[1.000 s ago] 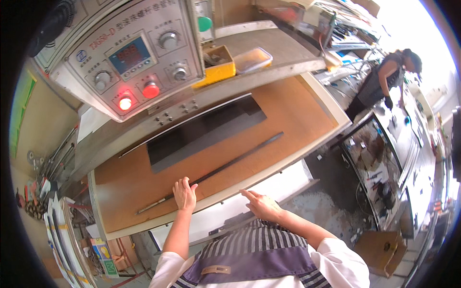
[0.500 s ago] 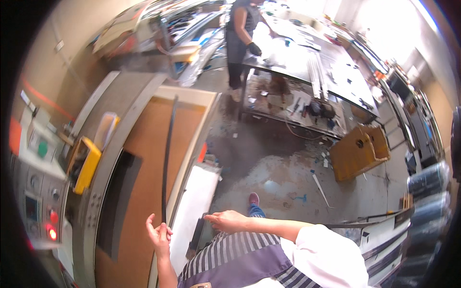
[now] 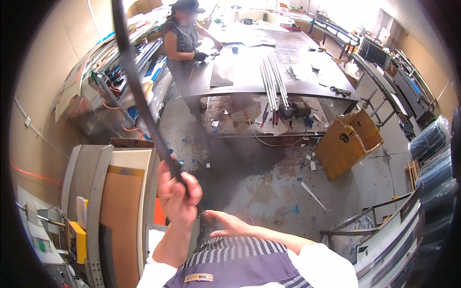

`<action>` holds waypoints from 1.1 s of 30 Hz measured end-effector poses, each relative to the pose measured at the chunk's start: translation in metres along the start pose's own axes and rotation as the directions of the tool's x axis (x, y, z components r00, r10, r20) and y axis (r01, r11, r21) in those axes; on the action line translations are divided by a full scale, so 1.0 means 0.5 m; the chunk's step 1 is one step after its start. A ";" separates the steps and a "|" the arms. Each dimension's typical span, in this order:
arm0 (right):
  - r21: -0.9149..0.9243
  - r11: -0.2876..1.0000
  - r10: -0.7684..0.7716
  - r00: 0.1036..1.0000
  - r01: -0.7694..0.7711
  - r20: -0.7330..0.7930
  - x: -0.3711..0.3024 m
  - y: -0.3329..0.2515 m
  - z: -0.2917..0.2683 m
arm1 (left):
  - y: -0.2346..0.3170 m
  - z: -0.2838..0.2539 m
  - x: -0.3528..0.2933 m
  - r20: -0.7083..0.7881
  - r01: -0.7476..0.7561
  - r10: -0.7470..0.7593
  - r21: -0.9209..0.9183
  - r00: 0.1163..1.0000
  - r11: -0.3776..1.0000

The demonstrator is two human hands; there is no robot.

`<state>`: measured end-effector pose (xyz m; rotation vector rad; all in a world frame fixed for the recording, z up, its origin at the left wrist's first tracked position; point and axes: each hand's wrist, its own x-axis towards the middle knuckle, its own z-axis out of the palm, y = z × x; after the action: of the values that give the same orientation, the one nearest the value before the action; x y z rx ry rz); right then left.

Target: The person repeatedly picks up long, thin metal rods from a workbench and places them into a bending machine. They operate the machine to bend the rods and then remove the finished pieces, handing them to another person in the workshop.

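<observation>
A long, thin black strip (image 3: 137, 91) slants up and to the left in front of me, its far end running out at the top edge. Closed around its lower part is my left hand (image 3: 178, 194), raised above my striped apron. My right hand (image 3: 230, 224) is open, with its fingers stretched toward the left. Its fingertips are near the strip's lower end; whether they touch it I cannot tell. To the left lies a brown board (image 3: 120, 221) on the bed of a grey machine, with a dark sheet on it.
Beyond the floor, a co-worker (image 3: 181, 48) in dark gloves stands at a large metal table (image 3: 307, 48) bearing several long pale rods (image 3: 272, 81). A cardboard box (image 3: 343, 149) sits on the floor. Right of me are a rack of panels (image 3: 394, 240) and plastic-wrapped rolls (image 3: 432, 163).
My view has swung left to face the table more squarely. My left hand has lifted the black strip from over the brown board. My right hand's fingers have straightened out.
</observation>
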<state>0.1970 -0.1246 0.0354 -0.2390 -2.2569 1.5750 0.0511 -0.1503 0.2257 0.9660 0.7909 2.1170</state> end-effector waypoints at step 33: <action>0.281 0.674 0.535 0.189 -0.683 -0.823 0.184 0.468 -0.353 | -0.473 -0.594 0.212 -0.257 0.570 -0.811 0.814 0.525 0.111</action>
<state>0.1656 0.1441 -0.1102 -1.7820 -1.3959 1.0606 -0.1652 -0.0016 -0.0681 0.9502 1.7901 0.6013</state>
